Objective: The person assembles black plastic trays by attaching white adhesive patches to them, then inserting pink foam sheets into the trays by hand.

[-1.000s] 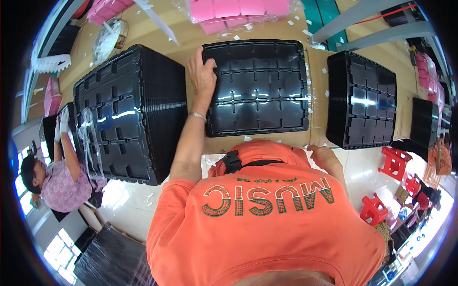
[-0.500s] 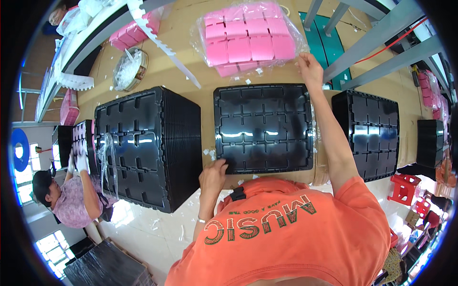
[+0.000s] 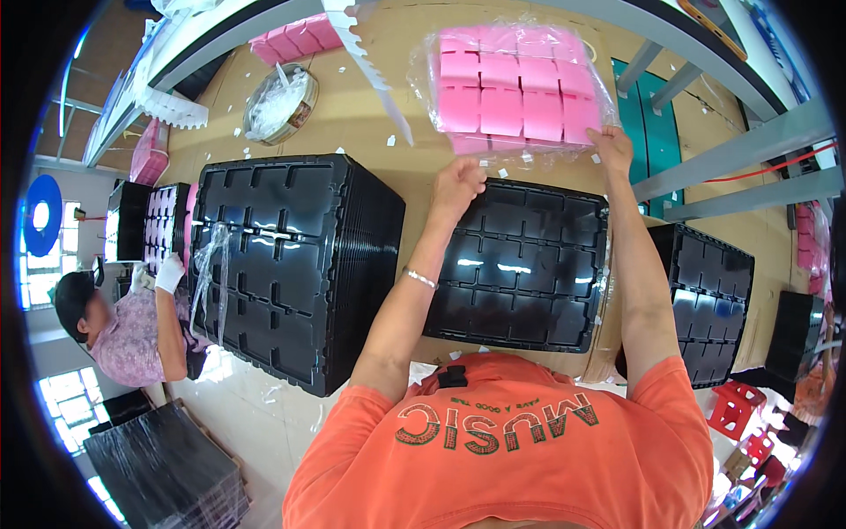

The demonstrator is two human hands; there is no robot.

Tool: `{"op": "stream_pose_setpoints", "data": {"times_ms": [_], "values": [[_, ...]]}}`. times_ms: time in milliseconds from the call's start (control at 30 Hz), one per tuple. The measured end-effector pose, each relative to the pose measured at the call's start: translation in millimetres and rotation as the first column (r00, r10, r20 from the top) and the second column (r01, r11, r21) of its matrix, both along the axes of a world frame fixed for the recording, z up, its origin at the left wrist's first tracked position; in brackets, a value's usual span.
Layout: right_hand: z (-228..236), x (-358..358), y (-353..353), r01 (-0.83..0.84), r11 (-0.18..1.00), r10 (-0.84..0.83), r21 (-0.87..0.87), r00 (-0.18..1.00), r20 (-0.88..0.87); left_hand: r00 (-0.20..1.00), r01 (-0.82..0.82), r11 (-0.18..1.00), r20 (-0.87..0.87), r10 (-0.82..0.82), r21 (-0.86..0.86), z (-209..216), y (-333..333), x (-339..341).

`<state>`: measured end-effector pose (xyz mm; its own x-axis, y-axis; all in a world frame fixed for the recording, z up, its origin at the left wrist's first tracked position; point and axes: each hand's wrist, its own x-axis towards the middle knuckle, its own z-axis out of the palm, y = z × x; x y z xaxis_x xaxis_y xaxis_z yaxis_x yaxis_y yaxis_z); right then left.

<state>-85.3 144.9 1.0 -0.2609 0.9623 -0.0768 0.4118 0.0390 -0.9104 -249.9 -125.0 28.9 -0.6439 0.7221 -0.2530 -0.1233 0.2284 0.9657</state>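
Observation:
A black plastic tray (image 3: pixel 520 264) with a grid of shallow compartments lies in front of me. My left hand (image 3: pixel 458 185) is at its far left corner, fingers curled closed; whatever they hold, if anything, is hidden. Beyond the tray, slotted pink foam pieces (image 3: pixel 502 110) lie in a clear plastic bag (image 3: pixel 426 97). At the bag's near right corner is my right hand (image 3: pixel 612 148), its fingertips pinched together next to the foam and film. Whether they grip either one is too small to tell.
Left stands a tall stack of black trays (image 3: pixel 264 264) with loose plastic film; another stack (image 3: pixel 705 300) stands right. A round tub (image 3: pixel 282 101) holds clear plastic scraps. Metal frame legs (image 3: pixel 731 167) rise at right. A gloved co-worker (image 3: pixel 132 326) works at far left.
My left hand has moved from the tray's near left corner to its far left corner. My right hand stays by the bag's right side, slightly nearer. The whole view has shifted.

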Motion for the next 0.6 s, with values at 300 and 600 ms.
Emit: {"op": "stream_pose_setpoints", "data": {"times_ms": [300,600], "values": [[51.1,-5.3,-18.1,-0.191,0.807,-0.157,0.559,0.843,0.514,0.937,0.028,1.0,0.348,-0.024,-0.007,-2.2,32.7,6.1],[79.6,-17.7,-4.3,0.018,0.992,-0.016,0.122,1.0,-0.022,0.843,-0.057,0.987,0.537,-0.035,0.153,-0.4,54.5,21.7]]}}
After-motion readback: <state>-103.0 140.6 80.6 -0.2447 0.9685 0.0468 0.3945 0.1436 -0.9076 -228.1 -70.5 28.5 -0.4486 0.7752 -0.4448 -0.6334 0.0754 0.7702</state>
